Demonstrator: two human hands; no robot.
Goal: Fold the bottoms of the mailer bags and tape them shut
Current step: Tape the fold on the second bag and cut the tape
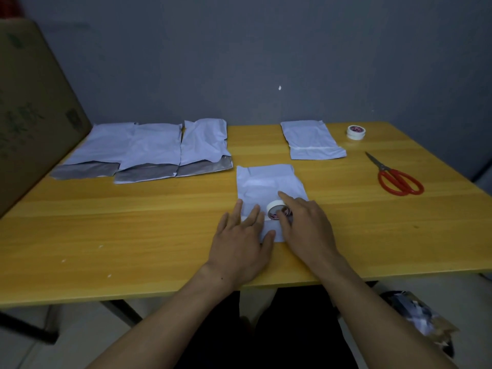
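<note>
1. The bag (269,186) being worked lies flat on the table (133,222), one end toward the person; that end looks folded over, though the hands hide most of the crease.
2. The left hand (241,233) rests on the bag's near end, fingers straight and spread; a flat press, likely to stop the fold springing open.
3. The right hand (308,225) grips the tape roll (274,209) between thumb and forefinger, on the bag just beside the left fingertips; probably set there so a strip can be drawn across the fold.
4. Left of the bag, three bags (151,153) lie side by side with grey flaps open, seemingly waiting their turn; a cardboard box (32,115) stands beyond them.
5. Beyond the bag, to its right, a taped bag (311,141) lies set aside; farther right sit a spare roll (355,132) and scissors (399,178), well apart from the bag but apparently within reach for cutting.
</note>
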